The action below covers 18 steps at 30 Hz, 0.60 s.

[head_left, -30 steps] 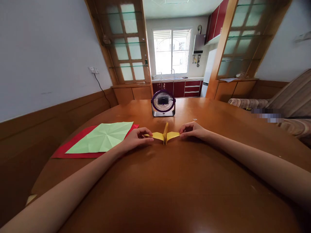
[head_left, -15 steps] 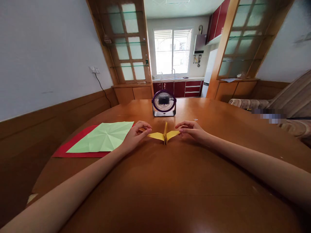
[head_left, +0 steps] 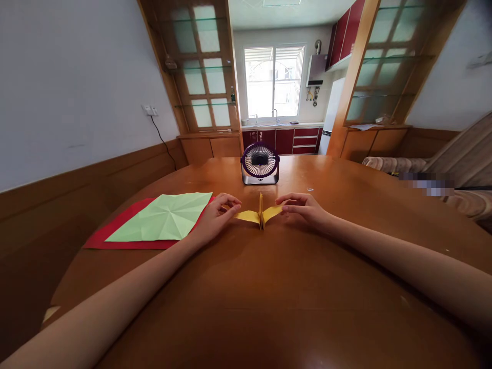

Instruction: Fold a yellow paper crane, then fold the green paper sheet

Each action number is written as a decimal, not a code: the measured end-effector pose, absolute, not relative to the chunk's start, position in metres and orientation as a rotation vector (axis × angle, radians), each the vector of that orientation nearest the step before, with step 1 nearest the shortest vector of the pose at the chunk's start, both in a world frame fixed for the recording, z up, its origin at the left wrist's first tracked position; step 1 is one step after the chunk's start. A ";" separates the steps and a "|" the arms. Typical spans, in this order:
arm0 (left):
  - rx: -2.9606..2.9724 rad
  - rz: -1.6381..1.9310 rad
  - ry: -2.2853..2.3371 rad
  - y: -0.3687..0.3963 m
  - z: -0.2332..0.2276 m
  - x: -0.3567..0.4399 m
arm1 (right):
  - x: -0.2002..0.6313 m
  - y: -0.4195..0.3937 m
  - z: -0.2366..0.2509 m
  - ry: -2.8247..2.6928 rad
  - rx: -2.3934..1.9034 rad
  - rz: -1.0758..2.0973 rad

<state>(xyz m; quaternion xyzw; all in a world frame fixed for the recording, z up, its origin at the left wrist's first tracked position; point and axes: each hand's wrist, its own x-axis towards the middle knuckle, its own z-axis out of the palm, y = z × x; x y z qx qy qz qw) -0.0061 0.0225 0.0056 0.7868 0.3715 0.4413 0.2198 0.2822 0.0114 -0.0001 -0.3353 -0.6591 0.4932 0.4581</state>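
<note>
No readable writing. Wood table: red sheet w/ green creased sheet on top near left edge; small fan toward far edge. Mid-table, left hand & right hand, arms outstretched, each pinch a wing tip of yellow folded paper.

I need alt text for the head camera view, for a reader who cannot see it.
Two bare hands, left hand and right hand, pinch the wing tips of a folded yellow paper crane on a round wooden table. A creased green paper sheet lies left; a small purple fan stands behind.
</note>
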 end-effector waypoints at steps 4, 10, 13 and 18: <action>2.387 1.177 1.010 0.017 0.006 -0.004 | 0.282 0.012 0.000 -1.717 -0.846 1.096; 3.012 0.924 0.744 0.008 0.005 -0.001 | 0.276 0.006 0.002 -2.091 -0.740 0.501; 3.193 0.816 0.602 0.008 0.004 0.000 | 0.273 0.000 0.000 -2.301 -0.678 0.086; 3.245 0.872 0.556 0.010 0.001 0.001 | 0.266 -0.006 -0.005 -2.461 -0.505 -0.258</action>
